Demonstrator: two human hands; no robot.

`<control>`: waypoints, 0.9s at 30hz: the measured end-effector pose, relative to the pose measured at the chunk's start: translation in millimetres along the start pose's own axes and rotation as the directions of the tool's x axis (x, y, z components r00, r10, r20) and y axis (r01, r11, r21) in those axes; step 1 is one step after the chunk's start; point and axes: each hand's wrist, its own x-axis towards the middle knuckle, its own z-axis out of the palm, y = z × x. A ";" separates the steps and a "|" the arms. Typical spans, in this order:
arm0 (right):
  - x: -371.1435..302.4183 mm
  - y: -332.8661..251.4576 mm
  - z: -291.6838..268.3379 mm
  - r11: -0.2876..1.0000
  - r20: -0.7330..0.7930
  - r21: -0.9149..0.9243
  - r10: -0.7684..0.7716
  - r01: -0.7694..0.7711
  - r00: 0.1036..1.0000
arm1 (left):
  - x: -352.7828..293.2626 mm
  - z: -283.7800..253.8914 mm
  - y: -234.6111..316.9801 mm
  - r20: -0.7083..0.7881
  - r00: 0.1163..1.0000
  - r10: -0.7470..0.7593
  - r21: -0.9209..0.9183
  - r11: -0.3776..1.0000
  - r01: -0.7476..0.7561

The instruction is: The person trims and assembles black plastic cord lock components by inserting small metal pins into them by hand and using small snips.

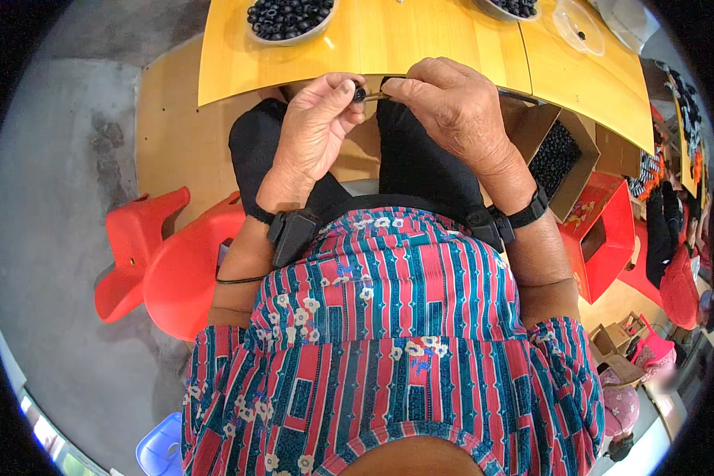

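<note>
Just off the near edge of the yellow table (404,44), my left hand (313,131) pinches a small black ring-like part (360,94) between thumb and fingers. To its right, my right hand (452,111) grips a thin brass-coloured tool (375,97) whose tip meets the black part. Its exact kind is too small to tell, and the fingers cover its other end. Both hands are closed, above my dark-trousered knees. A bowl (297,38) heaped with similar black parts stands on the table beyond my left hand.
A second bowl (506,13) of black parts and a clear dish (587,44) stand far right. Under the table's right side sits a cardboard box (585,168) full of black parts, near a red stool (603,238). Red chairs (190,270) stand left; other people are at right.
</note>
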 end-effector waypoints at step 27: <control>-9.7 18.6 4.3 0.997 -0.049 0.029 0.075 -0.073 0.996 | 24.8 4.1 1.0 0.072 0.988 -0.138 -0.057 0.988 0.142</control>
